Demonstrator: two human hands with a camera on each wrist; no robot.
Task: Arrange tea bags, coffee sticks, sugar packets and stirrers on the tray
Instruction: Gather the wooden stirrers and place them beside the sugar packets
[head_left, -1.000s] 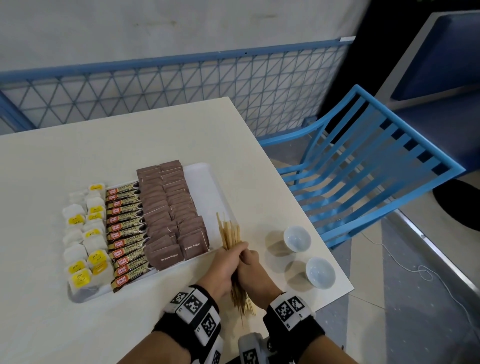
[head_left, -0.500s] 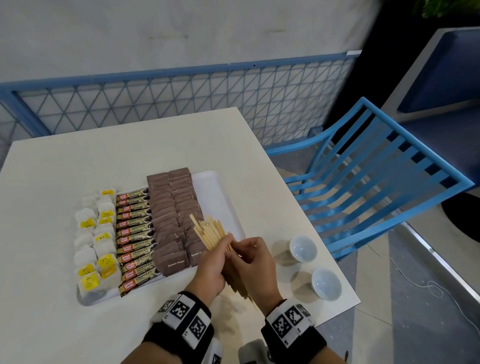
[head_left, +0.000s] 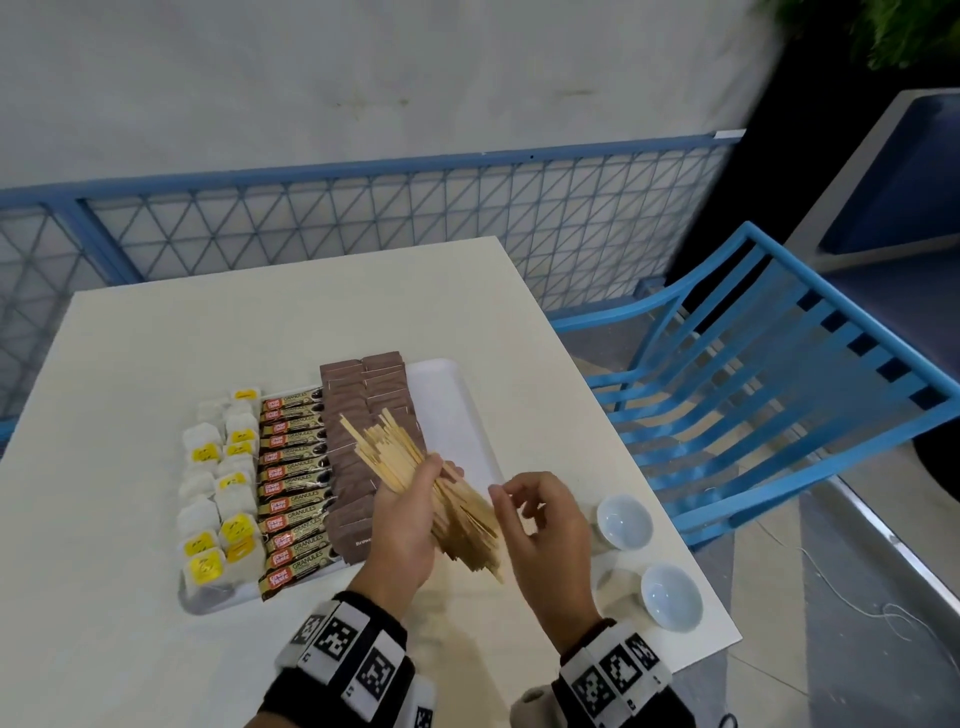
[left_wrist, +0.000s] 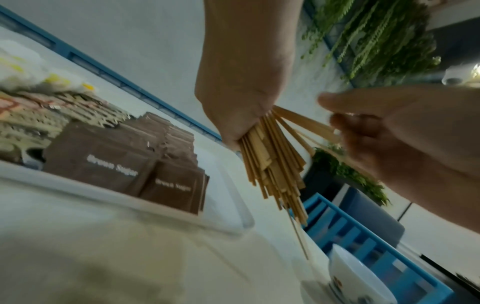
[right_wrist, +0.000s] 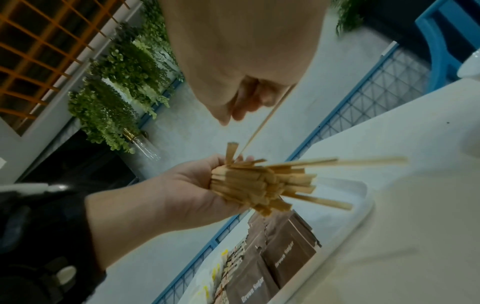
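While my left hand (head_left: 402, 525) grips the stirrers (head_left: 384, 457) above the sugar packets (head_left: 363, 395), my right hand (head_left: 550, 535) curls beside them, grip unclear, so next I'd lay them on the bare strip of the tray (head_left: 447, 410).

Brown sugar packets (head_left: 363, 415), blue chair (head_left: 769, 395) (slatted), tan stirrers (head_left: 415, 478)

The table (head_left: 218, 332) has a pale cream top with straight edges. A white tray (head_left: 451, 415) lies flat on it, closer to the near edge. Right of the tray stand two small white bowls, apart from each other: the far bowl (head_left: 623, 521) and the near bowl (head_left: 671, 596), close to the corner.
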